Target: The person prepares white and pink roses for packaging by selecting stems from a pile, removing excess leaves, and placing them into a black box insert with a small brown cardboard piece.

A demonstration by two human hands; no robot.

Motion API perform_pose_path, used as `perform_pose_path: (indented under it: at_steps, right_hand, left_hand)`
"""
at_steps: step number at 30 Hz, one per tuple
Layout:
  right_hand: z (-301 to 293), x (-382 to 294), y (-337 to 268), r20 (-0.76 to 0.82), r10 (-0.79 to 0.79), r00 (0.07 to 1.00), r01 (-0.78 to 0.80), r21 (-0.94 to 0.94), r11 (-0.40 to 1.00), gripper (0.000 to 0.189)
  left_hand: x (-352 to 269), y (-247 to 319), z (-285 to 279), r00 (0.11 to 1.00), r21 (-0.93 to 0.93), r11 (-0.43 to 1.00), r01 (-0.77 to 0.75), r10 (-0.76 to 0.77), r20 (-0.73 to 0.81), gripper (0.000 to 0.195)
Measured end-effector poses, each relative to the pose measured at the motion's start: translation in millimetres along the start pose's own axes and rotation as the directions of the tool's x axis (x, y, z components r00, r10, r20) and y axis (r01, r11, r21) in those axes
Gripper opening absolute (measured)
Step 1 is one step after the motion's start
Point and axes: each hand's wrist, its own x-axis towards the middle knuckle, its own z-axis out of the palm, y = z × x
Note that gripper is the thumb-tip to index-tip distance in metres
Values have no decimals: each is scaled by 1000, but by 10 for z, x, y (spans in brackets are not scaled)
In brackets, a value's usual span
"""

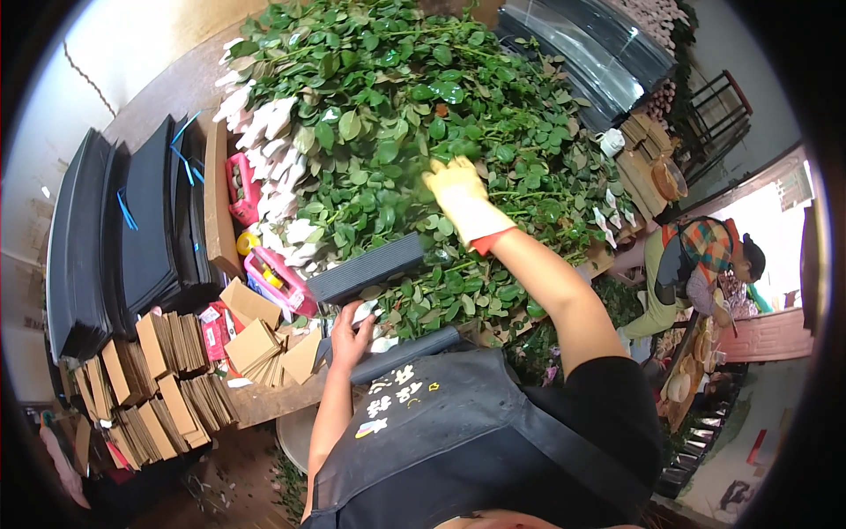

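Observation:
My left hand [350,337], bare, rests at the near end of a dark corrugated sheet [370,264]. A white-wrapped flower head [365,309] lies between its thumb and fingers; whether they grip it cannot be made out. My right hand [459,195], in a pale yellow rubber glove, reaches into the middle of a large heap of leafy green stems [396,139]. Its fingertips touch blurred leaves there, and any hold on a stem is hidden. White-wrapped flower heads [274,132] line the heap's left side. A rolled dark sheet [410,354] lies in front of my apron.
Pink baskets [281,281] and a yellow tape roll [248,243] stand left of the heap. Beyond are stacked black sheets [149,218] and cardboard pieces [172,344]. Clear plastic sleeves [588,53] lie at the back right. A person [700,264] bends over another table at right.

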Motion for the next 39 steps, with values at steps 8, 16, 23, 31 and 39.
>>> perform_pose_path:
  at_steps: [8,16,23,31,39]
  right_hand:
    - [-426,597,-41,382,130,915,-177,91,980,22]
    - [-1393,483,511,-340,-55,939,97,110,989,24]
    - [-1869,-808,269,76,-5,997,-28,426,904,26]
    - [501,-1584,118,386,-142,912,49,241,969,32]
    - [-1265,-1101,-634,272,-301,914,100,568,817,42]
  left_hand:
    - [-76,-3,2,995,85,996,36,-28,-99,33]
    - [-14,-25,93,986,64,995,-78,86,-139,30]
    - [-12,-318,167,982,120,987,-103,120,-143,27]
    - [18,-41,52,982,144,977,-158,170,-75,51]
    - [64,-132,153,985,233,965,-118,145,-99,52]
